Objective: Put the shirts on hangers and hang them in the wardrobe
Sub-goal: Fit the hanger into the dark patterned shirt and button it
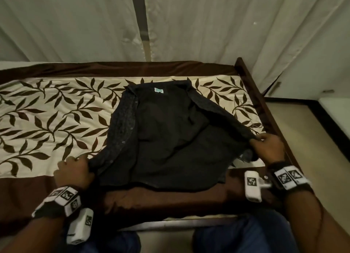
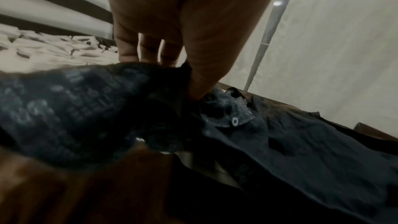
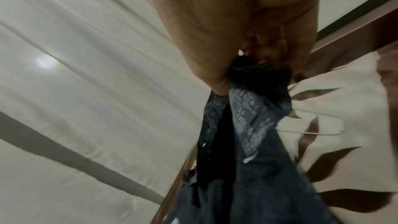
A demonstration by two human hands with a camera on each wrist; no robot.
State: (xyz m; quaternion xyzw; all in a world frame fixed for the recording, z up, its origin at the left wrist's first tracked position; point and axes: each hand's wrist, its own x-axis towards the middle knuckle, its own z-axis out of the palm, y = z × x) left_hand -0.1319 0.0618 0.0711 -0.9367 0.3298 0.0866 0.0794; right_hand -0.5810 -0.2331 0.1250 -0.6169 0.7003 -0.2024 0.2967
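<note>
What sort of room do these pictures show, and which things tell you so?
Most likely a bedroom: a bed with a leaf-patterned bedspread, pale curtains behind it, and a dark shirt spread open on it, its front edges gripped by the left hand and right hand.

Left grip [image 1: 73,170], right grip [image 1: 265,148], both clenched

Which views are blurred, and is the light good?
Head view: dim but fairly sharp; the shirt shows little detail. Left wrist view: cloth near the left hand is blurred. Right wrist view: soft, the hanger smeared.
</note>
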